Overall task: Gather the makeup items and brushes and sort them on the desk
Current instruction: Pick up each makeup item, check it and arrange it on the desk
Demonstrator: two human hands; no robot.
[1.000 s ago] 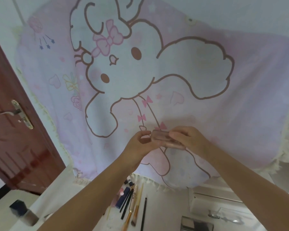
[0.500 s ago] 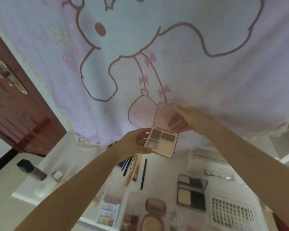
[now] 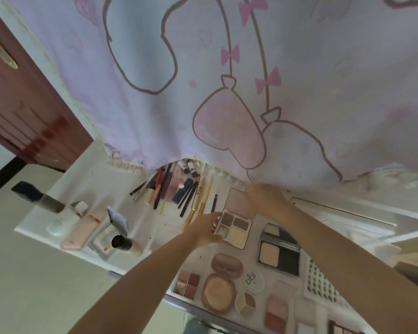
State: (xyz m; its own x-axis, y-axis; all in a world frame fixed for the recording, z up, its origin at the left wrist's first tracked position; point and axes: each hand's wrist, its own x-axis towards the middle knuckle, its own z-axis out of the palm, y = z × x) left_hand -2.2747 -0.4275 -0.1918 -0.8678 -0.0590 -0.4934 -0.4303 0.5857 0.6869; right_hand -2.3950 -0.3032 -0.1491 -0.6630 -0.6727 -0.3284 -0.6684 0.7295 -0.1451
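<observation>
**Pale pink four-pan palette held open in both hands above the desk**

Pink-cased and hinged open, the eyeshadow palette [image 3: 234, 229] sits between the two hands. The left hand [image 3: 204, 231] is curled round the near-left edge of the pan tray, fingers closed on it. The right hand [image 3: 266, 198] pinches the far corner of the raised lid, fingers drawn together on its edge. Four pans show: two brown, one whitish, one cream. Whether the palette rests on the white desk [image 3: 143, 225] or hangs just over it cannot be told.

Just right of the palette lies an open black powder compact [image 3: 279, 251] with a cream pan. Nearer the person than the left hand lie an oval pink compact [image 3: 226, 265], a round powder compact [image 3: 218, 294], a small red-toned quad [image 3: 187, 284], a white round jar [image 3: 252, 280], a little round trio pan [image 3: 245, 303] and a pink blush palette [image 3: 276, 313]. Under the right forearm sits a white tray of small dots [image 3: 320, 285].

Beyond the left hand, a cluster of brushes and pencils [image 3: 179, 191] lies fanned out, gold-handled brushes [image 3: 198, 206] nearest. Far left of the left hand stand or lie a dark-capped foundation bottle [image 3: 124, 243], a pink flat case [image 3: 81, 231] and a dark blue block [image 3: 34, 196].

A lilac cartoon-print curtain [image 3: 227, 80] hangs behind the desk; a brown door [image 3: 22, 104] stands far left.
</observation>
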